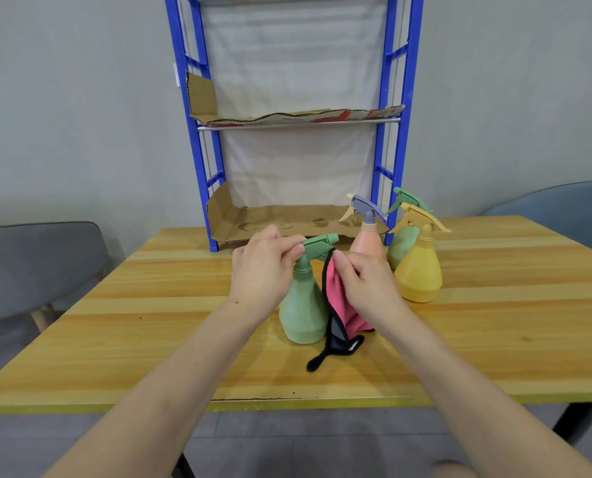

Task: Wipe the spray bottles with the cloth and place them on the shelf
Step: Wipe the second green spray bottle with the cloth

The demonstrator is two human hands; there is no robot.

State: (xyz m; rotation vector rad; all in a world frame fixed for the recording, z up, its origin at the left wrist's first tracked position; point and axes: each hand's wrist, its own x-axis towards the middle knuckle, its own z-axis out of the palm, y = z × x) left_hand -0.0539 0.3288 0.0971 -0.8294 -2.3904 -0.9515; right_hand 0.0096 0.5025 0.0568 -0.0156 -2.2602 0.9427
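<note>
A green spray bottle (303, 312) stands upright on the wooden table (149, 305) in front of me. My left hand (263, 267) pinches its green trigger head. My right hand (363, 284) holds a pink cloth with black edging (337, 305) against the bottle's right side, under the nozzle; the cloth's lower end trails on the table. Behind them stand a pink bottle with a grey head (368, 236), a yellow bottle (420, 270) and a second green bottle (403, 243). The blue shelf rack (396, 132) rises at the table's far edge, its levels lined with cardboard.
Grey chairs stand at the left (35, 263) and at the far right (556, 215). The lower shelf's cardboard liner (280, 219) shows round damp marks and holds no bottles. A grey wall is behind the rack.
</note>
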